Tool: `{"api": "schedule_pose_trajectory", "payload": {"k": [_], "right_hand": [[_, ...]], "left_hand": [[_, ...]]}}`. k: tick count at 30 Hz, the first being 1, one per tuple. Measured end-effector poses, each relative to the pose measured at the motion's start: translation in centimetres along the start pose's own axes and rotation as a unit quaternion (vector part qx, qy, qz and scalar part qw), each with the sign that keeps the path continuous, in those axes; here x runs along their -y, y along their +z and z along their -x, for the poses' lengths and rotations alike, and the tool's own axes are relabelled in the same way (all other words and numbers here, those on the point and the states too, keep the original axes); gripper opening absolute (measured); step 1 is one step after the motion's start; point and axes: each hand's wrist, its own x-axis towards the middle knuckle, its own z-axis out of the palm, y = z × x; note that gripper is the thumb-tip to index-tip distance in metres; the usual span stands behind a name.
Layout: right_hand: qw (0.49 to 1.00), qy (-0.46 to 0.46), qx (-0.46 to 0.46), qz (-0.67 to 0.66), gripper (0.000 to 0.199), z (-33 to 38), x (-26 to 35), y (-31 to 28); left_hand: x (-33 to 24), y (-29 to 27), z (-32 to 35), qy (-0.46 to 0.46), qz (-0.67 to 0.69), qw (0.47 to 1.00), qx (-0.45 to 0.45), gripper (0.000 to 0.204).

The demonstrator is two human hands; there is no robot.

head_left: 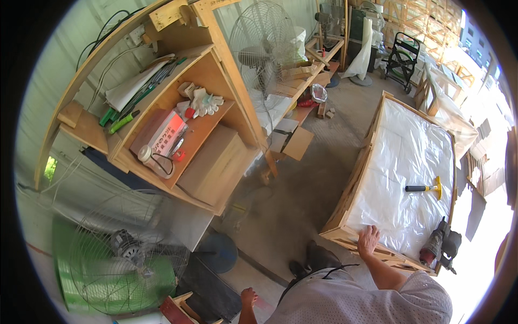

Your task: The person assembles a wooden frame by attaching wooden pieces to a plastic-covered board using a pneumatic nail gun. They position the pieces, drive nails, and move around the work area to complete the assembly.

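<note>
My right hand (368,239) rests on the near corner of a wooden crate (337,220), its fingers stretched over the plastic sheet (396,146) that covers the top. On that sheet lie a hammer (426,188) with a yellow head and black grip, and a red and black nail gun (438,245) at the near right corner. Low beside my body, my left hand (249,298) hangs with curled fingers and nothing visible in them. Nearest to it is a dark flat panel (216,291) on the floor.
A wooden shelf unit (226,92) at left holds work gloves (205,102), a red and white box (164,132) and a cardboard box (208,156). A caged fan (129,248) stands at lower left, another fan (261,54) behind. Farther back are a workbench (297,89) and a black hand truck (402,59).
</note>
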Motion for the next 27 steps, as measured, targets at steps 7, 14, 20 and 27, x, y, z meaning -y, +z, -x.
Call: {"api": "schedule_pose_trajectory", "payload": {"k": [7,14,20,27], "right_hand": [[0.998,0.046,-0.032,-0.008,0.043,-0.6,0.9,0.3],[0.997,0.069,-0.042,-0.009,0.043,-0.9,2.3,-1.1],[0.991,0.122,-0.056,-0.004,0.041,-1.5,3.1,-0.8],[0.964,0.252,-0.086,0.018,0.034,-3.3,5.0,0.8]], "left_hand": [[-11.5,9.5,-3.7,0.073,-0.183,0.978,0.069,0.031],[-26.1,16.9,-7.6,0.089,-0.351,0.922,0.135,0.032],[-34.6,24.3,-12.1,0.083,-0.413,0.894,0.151,0.032],[-43.9,33.5,-17.0,0.113,-0.465,0.858,0.186,0.033]]}}
